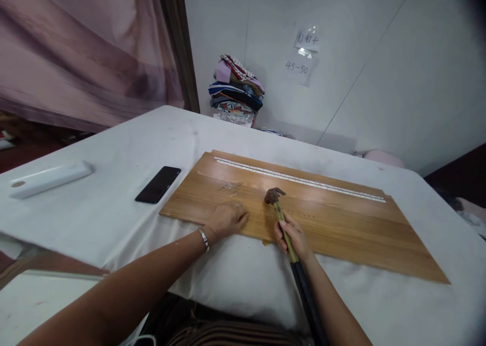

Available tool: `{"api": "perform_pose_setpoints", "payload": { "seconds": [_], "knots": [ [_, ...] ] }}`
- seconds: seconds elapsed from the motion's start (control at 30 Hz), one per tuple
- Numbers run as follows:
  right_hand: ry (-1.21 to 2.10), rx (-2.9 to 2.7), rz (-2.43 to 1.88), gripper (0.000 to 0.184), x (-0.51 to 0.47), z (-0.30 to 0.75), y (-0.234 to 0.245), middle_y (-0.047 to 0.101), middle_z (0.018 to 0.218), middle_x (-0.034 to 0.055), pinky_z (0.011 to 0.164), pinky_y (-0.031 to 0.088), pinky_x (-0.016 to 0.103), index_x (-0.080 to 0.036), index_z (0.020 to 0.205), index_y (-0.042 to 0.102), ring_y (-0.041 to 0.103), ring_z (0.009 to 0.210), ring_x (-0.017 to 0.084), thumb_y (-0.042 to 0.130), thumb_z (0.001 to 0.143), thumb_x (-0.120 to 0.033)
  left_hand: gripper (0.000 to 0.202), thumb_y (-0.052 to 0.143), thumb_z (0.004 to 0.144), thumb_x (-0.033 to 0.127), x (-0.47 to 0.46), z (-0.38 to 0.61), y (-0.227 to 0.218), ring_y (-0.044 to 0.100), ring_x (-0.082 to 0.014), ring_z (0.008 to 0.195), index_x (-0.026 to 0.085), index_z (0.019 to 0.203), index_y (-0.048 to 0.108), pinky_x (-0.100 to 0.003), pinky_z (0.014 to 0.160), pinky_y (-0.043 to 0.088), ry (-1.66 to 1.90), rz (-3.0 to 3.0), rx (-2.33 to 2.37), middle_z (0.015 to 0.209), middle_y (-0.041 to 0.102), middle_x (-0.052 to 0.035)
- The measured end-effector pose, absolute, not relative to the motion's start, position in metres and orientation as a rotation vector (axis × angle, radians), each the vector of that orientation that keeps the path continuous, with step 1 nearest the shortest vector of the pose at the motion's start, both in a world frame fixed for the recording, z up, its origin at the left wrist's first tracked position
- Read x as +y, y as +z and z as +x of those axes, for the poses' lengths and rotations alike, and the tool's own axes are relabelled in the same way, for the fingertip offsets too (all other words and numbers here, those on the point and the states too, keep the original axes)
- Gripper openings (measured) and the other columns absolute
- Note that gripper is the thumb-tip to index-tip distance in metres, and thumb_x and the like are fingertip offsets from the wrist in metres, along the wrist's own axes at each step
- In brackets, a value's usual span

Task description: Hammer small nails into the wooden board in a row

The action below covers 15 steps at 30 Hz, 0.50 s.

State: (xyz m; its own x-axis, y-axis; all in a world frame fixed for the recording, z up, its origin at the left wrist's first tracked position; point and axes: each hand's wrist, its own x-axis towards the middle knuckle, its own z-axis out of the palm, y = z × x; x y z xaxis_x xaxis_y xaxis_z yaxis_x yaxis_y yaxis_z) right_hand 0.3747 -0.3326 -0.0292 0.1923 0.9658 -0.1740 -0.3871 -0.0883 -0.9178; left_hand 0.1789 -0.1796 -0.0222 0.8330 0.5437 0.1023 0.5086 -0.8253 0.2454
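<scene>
A claw hammer [287, 239] with a rusty head and a yellow-and-black handle is gripped in my right hand [294, 236], partway along the handle. Its head is over the wooden board [353, 229], claw pointing away to the right. My left hand [227, 218] rests on the board's near edge with its fingers curled closed; whatever they hold, if anything, is hidden. Just beyond that hand lie several loose nails [230, 186]. A row of small dark marks [301, 214] runs along the board to the right of the hammer head. Two white measuring strips [299, 179] lie along its far side.
Left of the board, a black phone [158, 184] lies on the white-covered table [114, 153]. Farther left is a white plastic piece [53, 178] with a hole. A stack of folded clothes [237, 90] stands behind the table, against the wall. Paper notes [298, 69] hang there.
</scene>
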Motion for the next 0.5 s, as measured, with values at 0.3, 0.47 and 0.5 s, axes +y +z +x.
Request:
{"api": "perform_pose_setpoints", "payload": {
  "seconds": [0.3,0.47,0.5],
  "knots": [
    [1.287,-0.664,-1.115,0.054,-0.335,0.376,-0.022,0.056,0.06,-0.0115,0.028,0.032,0.016,-0.023,0.121,0.056,0.037,0.03,0.005,0.077,0.083,-0.055,0.032,0.05,0.101,0.03,-0.177,0.178,-0.026,0.065,-0.0211,0.081,0.019,0.079,0.07,-0.033,0.078,0.048,0.319,2.737,0.748,0.082,0.069,-0.0076],
    [1.291,-0.683,-1.126,0.041,-0.336,0.382,-0.021,0.056,0.061,-0.0106,0.029,0.033,0.017,-0.024,0.11,0.058,0.037,0.03,0.005,0.075,0.086,-0.053,0.028,0.053,0.1,0.03,-0.177,0.179,-0.033,0.064,-0.0204,0.082,0.019,0.08,0.068,-0.032,0.076,0.046,0.314,2.722,0.786,0.083,0.068,-0.0065],
    [1.299,-0.683,-1.13,0.04,-0.336,0.383,-0.022,0.056,0.061,-0.0107,0.029,0.032,0.016,-0.024,0.106,0.058,0.037,0.03,0.005,0.075,0.085,-0.053,0.028,0.053,0.101,0.03,-0.177,0.179,-0.034,0.064,-0.0204,0.083,0.019,0.08,0.068,-0.032,0.076,0.046,0.311,2.725,0.786,0.084,0.068,-0.0066]
  ]
}}
